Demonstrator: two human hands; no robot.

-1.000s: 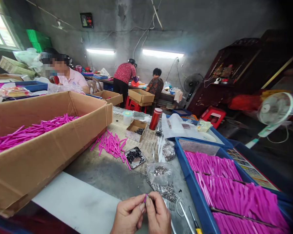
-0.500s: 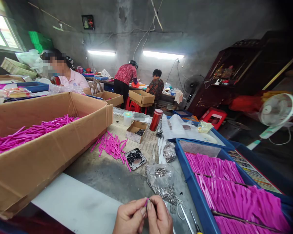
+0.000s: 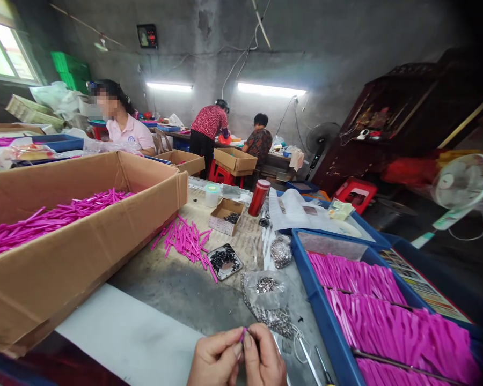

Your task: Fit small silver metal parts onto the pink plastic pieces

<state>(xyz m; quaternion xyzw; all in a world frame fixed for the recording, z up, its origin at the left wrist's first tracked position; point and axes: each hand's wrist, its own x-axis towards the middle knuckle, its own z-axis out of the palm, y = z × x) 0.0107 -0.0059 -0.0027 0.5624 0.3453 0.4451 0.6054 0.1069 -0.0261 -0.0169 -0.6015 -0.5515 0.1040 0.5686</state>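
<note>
At the bottom centre, my left hand [image 3: 216,358] and my right hand [image 3: 262,355] meet, thumbs and fingertips pinched together. Between them shows the tip of a small magenta plastic stick [image 3: 243,333]; the rest of it is hidden by the fingers. Just beyond the hands lies a clear plastic bag of small metal parts [image 3: 268,289]. Farther up is a square tin of black screw-like pieces [image 3: 224,261], beside a loose pile of magenta sticks [image 3: 187,238].
A big cardboard box [image 3: 84,241] of magenta sticks stands at left. On the right, a blue tray [image 3: 320,305] holds rows of magenta pieces. A red flask [image 3: 259,198] and small carton [image 3: 221,225] stand farther back. Tweezers and a screwdriver [image 3: 324,364] lie beside my right hand. Three people work behind.
My hands keep nearly the same pose around the magenta stick. The view has shifted slightly. The person at left has raised and turned their head.
</note>
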